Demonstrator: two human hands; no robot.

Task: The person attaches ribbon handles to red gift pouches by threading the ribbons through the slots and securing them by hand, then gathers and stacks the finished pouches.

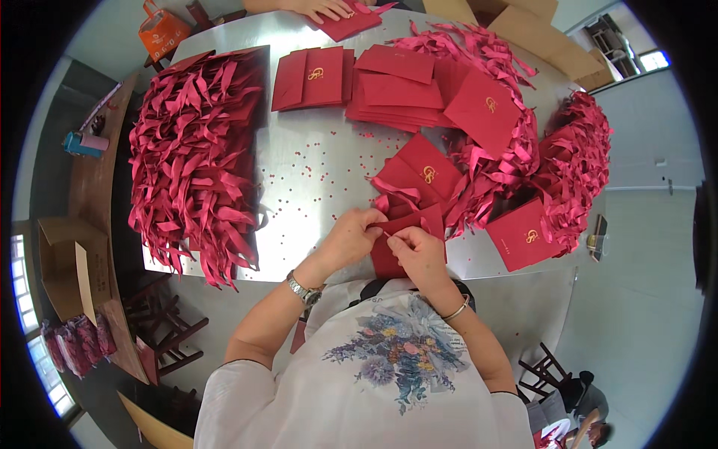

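Near the table's front edge, my left hand [351, 238] has its fingers pinched at the upper edge of a red paper gift bag [387, 263]. My right hand [422, 258] pinches a thin pinkish-red ribbon at the same edge, close to the left fingertips. The ribbon's exact path through the bag is hidden by the fingers. Just beyond lies another red bag [425, 170] with a gold emblem, its ribbon loose in front. To the right, a loose heap of red ribbons [516, 161] reaches toward my work.
A wide stack of ribboned bags [191, 157] fills the table's left side. Flat red bags [396, 90] are piled at the far middle. Small red paper dots [307, 176] litter the metal table [299, 138]. Across it, another person's hand [321, 7] rests on a bag.
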